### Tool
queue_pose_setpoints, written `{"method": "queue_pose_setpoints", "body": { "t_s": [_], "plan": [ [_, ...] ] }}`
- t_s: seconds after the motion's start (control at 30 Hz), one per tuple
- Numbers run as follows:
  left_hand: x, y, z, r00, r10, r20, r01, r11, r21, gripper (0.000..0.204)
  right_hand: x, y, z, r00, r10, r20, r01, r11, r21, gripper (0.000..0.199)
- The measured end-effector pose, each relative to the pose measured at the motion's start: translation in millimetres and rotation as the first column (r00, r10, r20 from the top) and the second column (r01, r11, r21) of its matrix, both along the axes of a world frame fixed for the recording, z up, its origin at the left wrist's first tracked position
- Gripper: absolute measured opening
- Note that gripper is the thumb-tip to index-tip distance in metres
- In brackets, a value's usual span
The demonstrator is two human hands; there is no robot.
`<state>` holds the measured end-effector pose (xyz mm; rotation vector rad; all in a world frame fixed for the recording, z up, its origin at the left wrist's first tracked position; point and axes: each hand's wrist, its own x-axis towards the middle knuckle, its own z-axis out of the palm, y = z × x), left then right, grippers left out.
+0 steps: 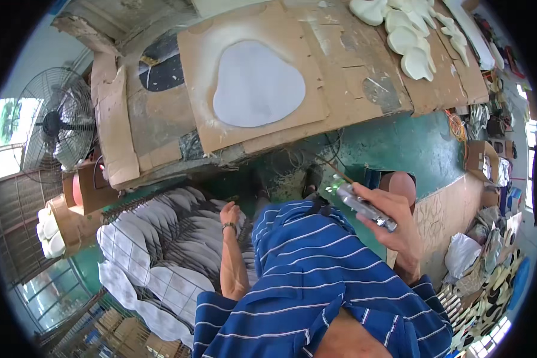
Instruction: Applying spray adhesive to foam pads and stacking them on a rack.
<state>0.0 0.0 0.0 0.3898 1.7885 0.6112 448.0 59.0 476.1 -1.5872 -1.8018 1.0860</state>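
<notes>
My right hand [391, 218] is wrapped round a silver metal spray gun [364, 206], its front end pointing up and left toward the bench. A thin brown hose or rod [334, 164] runs near its front end. My left hand [229, 213], a watch on its wrist, hangs low with the fingers curled in and no object visible in them. Beside it, a wire rack [179, 256] holds several rows of grey-white rounded pads [128, 244]. On the bench, a large whitish rounded pad [259, 83] lies flat on a cardboard square [200, 59] with pale overspray round it.
Cardboard covers the workbench [340, 77]. Cream moulded pieces [411, 39] lie at its far right. A large fan [52, 122] stands at left beside an open carton [95, 188]. Plastic bags [462, 253] and boxes line the right side. The floor [426, 149] is green.
</notes>
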Motion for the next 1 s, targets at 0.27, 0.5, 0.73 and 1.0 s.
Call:
{"method": "queue_pose_setpoints", "body": {
  "t_s": [0.27, 0.5, 0.73, 1.0],
  "plan": [
    [9, -5, -12, 1.0, 0.026, 0.008, -0.026, 0.999, -0.028, 0.031, -34, 49, -13, 0.993, -0.111, -0.041, 0.117, 0.968, 0.221, 0.071],
    [15, -73, -42, 0.884, -0.391, -0.257, 0.383, 0.92, -0.085, 0.025, -17, 58, -26, 0.964, -0.264, 0.013, 0.241, 0.9, 0.363, 0.062],
    [-34, -84, -73, 0.833, -0.448, -0.326, 0.465, 0.885, -0.028, 0.029, 1, 34, -3, 0.953, -0.286, 0.099, 0.268, 0.949, 0.165, 0.054],
    [6, 12, -29, 0.981, 0.048, 0.186, -0.025, 0.992, -0.124, 0.033, -19, 13, -12, 0.995, -0.069, -0.069, 0.067, 0.998, -0.019, 0.078]
  ]
}}
